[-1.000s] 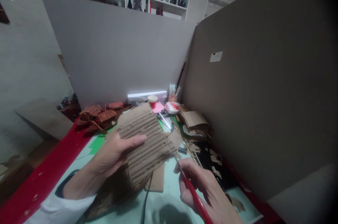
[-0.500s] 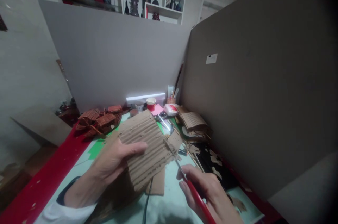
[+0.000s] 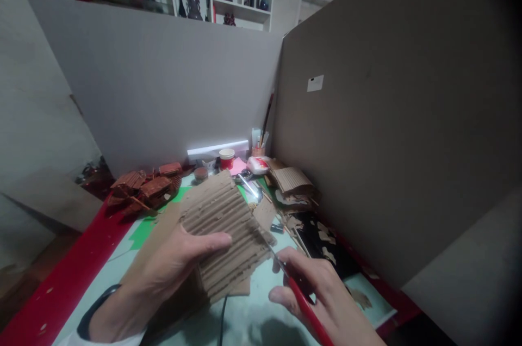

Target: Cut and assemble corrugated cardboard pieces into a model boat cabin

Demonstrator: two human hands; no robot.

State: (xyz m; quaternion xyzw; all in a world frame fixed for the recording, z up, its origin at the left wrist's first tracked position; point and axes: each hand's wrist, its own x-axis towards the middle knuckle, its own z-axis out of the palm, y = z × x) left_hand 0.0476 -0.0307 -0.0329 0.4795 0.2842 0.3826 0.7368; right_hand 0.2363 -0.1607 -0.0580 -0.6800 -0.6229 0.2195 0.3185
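A piece of corrugated cardboard (image 3: 228, 226), its ridges bare, is tilted up in front of me. My left hand (image 3: 183, 251) grips it from the left, thumb flat across the ridges and the other fingers hidden behind. My right hand (image 3: 314, 286) is closed around red-handled scissors (image 3: 299, 300). Their thin metal blades meet the cardboard's right edge, where a strip hangs partly loose. How far the blades are apart is too small to tell. Beneath the held piece lies a flat cardboard scrap (image 3: 241, 287), mostly covered.
Reddish-brown cardboard models (image 3: 150, 185) stand at the back left. A red paper cup (image 3: 227, 159) and a brush holder (image 3: 258, 150) are at the back. Stacked corrugated pieces (image 3: 291, 180) and torn scraps on a black sheet (image 3: 314, 237) lie right. Grey panels (image 3: 163, 79) enclose the table.
The view has shifted, so the background sits further left. The scissor blades have drawn back from over the ridges to the cardboard's right edge. My left hand keeps its grip.
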